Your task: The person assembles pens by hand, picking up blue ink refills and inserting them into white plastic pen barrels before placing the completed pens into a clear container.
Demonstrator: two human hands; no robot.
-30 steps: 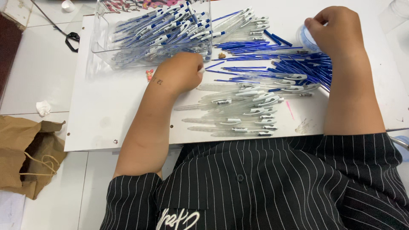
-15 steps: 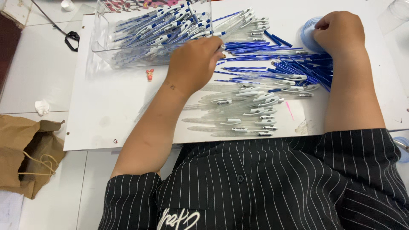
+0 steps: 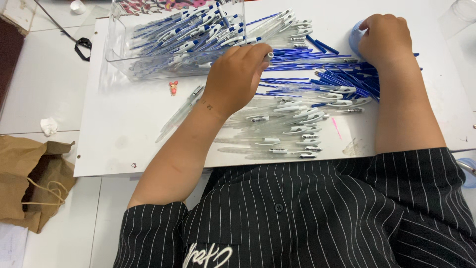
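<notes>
Head view, looking straight down at a white board (image 3: 124, 129) laid over a table. Pens are being put together here, by the look of it. A clear plastic bin (image 3: 116, 49) at the far left is already heaped with finished blue-and-white pens (image 3: 193, 32), so a good share of the work can be judged done.

Plenty is left, though. A spread of clear pen barrels (image 3: 285, 134) is laid out near the middle of the board, and a thick bundle of blue refills (image 3: 317, 67) is fanned out just beyond it, toward the right.

The left hand (image 3: 235, 77) is closed around one pen (image 3: 269, 55), whose tip can be seen poking out past the fingers, right beside the bin. The right hand (image 3: 384, 39) is cupped over a small blue cup (image 3: 356, 37) at the far right; whether the cup is actually gripped can't be told. The hands are kept well apart.

One stray pen (image 3: 181, 111) is left lying alone on the board, and a crumpled brown paper bag (image 3: 29, 181) sits at the near left.
</notes>
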